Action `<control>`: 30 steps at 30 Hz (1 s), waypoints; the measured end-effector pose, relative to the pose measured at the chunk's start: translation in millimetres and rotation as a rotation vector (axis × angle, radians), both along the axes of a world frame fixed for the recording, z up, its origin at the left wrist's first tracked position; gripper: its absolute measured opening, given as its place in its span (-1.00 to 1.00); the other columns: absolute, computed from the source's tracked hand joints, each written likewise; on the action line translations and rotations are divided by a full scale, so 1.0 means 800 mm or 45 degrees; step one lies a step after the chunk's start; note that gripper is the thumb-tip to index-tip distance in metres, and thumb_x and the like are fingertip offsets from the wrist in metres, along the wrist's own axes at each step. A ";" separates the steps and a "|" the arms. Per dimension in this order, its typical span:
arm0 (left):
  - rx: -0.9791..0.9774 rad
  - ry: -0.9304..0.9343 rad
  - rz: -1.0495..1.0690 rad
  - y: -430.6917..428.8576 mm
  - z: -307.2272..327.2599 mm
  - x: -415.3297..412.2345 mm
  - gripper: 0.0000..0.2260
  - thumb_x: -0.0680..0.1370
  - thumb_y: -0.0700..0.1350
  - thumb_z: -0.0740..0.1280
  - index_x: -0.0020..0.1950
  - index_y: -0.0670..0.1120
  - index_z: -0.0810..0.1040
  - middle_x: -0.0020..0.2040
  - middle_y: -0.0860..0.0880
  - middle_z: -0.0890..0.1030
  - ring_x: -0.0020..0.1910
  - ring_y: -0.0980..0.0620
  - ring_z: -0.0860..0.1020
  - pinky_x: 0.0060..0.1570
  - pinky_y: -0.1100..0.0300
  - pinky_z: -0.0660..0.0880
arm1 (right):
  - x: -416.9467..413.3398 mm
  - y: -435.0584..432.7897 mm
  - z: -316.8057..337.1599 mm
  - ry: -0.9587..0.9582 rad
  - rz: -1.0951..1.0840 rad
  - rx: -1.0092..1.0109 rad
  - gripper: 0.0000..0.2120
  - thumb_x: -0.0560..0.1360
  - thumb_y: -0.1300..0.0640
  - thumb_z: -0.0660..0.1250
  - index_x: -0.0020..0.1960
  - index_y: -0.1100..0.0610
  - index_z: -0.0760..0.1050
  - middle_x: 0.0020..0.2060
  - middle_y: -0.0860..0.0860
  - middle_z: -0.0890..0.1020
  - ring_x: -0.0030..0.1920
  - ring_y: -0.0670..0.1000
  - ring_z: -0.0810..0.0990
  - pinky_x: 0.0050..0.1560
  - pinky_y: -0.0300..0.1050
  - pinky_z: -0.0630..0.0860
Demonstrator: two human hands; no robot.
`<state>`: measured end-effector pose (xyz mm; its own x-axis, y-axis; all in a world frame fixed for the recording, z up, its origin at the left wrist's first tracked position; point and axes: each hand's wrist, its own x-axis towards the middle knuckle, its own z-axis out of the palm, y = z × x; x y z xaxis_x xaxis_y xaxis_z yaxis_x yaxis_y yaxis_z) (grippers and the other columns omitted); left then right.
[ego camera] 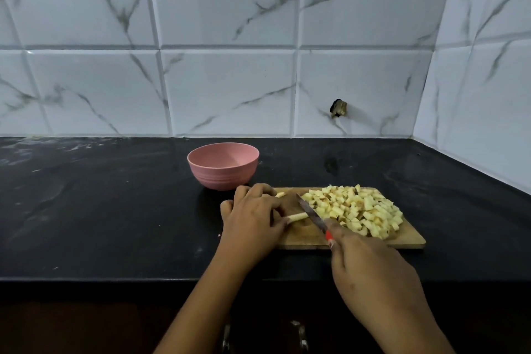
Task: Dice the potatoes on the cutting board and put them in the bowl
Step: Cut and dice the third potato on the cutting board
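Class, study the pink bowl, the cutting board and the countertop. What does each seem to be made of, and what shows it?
Bowl: probably matte plastic or a fibre composite; even pink, dull sheen, moulded ridges near the base.
Cutting board: wood, seemingly unvarnished; tan matte face, flat cut edge.
Countertop: likely polished dark stone; black with pale veining and soft reflections.

Looked like a kitchen, black countertop (115, 210) ran under white marbled wall tiles (230, 89), wooden cutting board (304, 234) carried diced potatoes (359, 210)
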<state>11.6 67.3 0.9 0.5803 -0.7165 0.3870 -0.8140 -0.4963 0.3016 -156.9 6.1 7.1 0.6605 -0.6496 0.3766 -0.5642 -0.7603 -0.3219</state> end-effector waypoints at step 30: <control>-0.371 0.279 0.089 0.008 -0.002 -0.015 -0.91 0.46 -0.03 0.41 -0.08 0.15 0.59 -0.20 0.20 0.64 0.02 0.25 0.50 -0.02 0.15 0.13 | 0.020 0.027 0.002 0.319 0.051 -0.183 -0.43 0.61 0.22 0.13 0.55 -0.02 0.02 -0.05 -0.02 0.54 -0.12 -0.01 0.54 -0.35 -0.17 0.34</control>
